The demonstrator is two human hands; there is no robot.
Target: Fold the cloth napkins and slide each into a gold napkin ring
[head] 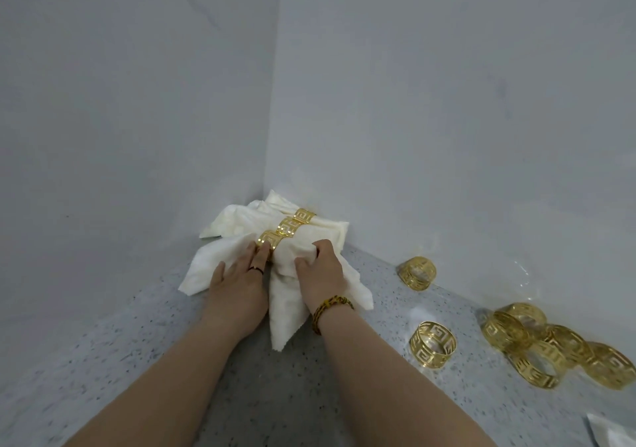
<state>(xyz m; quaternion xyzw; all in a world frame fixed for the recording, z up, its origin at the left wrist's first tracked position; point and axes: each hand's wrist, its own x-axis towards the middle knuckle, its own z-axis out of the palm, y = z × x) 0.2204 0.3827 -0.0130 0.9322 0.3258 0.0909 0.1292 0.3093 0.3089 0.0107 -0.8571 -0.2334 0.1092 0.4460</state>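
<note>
Three white napkins [234, 221] lie side by side in the corner of the speckled grey counter [137, 343], each already inside a gold ring [304, 216], tight against the two grey walls [413, 102]. The left hand [237, 285] lies flat on the nearest napkin [289, 309], its straight fingers touching the nearest ring [266, 240]. The right hand [321, 269] curls its fingers into the cloth just beside that ring, gripping it. Two loose rings [433, 344] stand apart to the right. Farther right a heap of rings [537, 347] lies tangled, about five, too blurred to count surely. A white cloth corner [609, 433] shows at the bottom right edge.
</note>
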